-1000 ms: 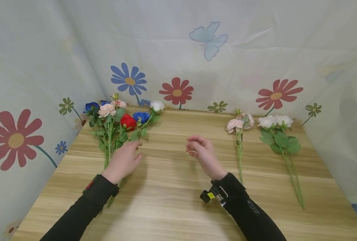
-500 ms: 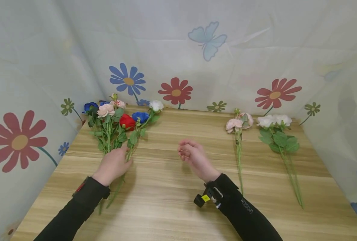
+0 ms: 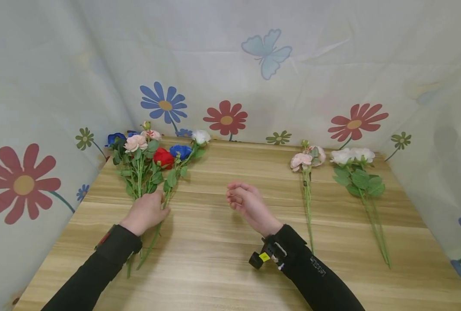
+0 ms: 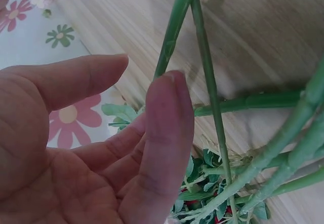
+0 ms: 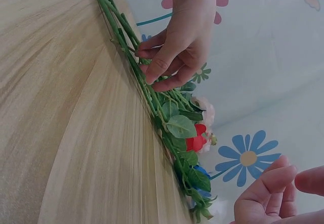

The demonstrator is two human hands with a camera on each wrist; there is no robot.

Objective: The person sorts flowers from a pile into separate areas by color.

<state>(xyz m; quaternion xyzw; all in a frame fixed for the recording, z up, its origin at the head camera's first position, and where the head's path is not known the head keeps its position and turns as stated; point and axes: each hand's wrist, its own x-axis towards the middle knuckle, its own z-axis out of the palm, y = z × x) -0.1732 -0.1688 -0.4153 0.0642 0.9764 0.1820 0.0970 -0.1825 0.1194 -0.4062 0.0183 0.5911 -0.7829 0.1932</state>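
Observation:
My left hand (image 3: pixel 146 211) is over the green stems of the left flower bunch, its fingers loosely bent. In the left wrist view, a gap shows between the thumb and fingers of that hand (image 4: pixel 101 153), and stems (image 4: pixel 206 62) pass just beyond a fingertip. Whether the fingertips touch them I cannot tell. The bunch has a red flower (image 3: pixel 163 158), blue flowers (image 3: pixel 181 151), pale pink flowers (image 3: pixel 136 143) and a white flower (image 3: pixel 201 136). My right hand (image 3: pixel 251 208) hovers over the middle of the table, fingers loosely curled, holding nothing.
On the right of the wooden table (image 3: pixel 222 268) lie pink flowers (image 3: pixel 301 161) on long stems. Beside them are white flowers (image 3: pixel 347 155) with broad green leaves. A printed curtain (image 3: pixel 214 65) stands behind and at both sides.
My left hand has moved down and left onto the stems of the left bunch. The right hand has drifted slightly left. The flowers lie as before.

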